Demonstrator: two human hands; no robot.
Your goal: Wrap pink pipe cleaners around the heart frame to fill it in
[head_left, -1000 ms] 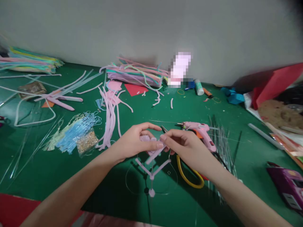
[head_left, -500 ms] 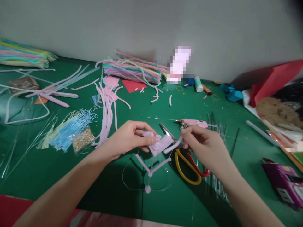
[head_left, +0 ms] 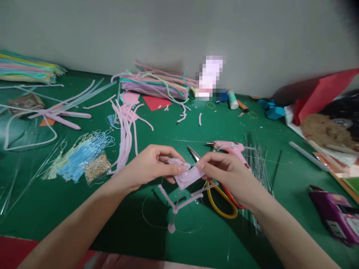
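Between my two hands is a lilac piece of bent, fuzzy pipe cleaners (head_left: pixel 187 178) with ridged rows. My left hand (head_left: pixel 157 164) pinches its left end between thumb and fingers. At its right end, the thumb and fingers of my right hand (head_left: pixel 217 168) are closed on the same piece. Below hangs a thin stem with a lilac Y-shaped part (head_left: pixel 175 210) and a small lilac ball (head_left: pixel 171 228) at its lower end. Scissors with yellow and red handles (head_left: pixel 221 200) lie partly under my right hand. A pink glue gun (head_left: pixel 228 146) rests just behind it.
Left on the green table (head_left: pixel 126 239) are blue tassels (head_left: pixel 81 157), a bag of gold beads (head_left: pixel 97 168) and lilac pipe cleaners (head_left: pixel 126 138). A pipe cleaner bundle (head_left: pixel 154 86) lies behind. Thin wires (head_left: pixel 258 168) and a purple device (head_left: pixel 333 215) are at the right.
My right hand has moved left onto the lilac piece's right end. The loose strip it held now sticks out below that hand. The view has shifted slightly.
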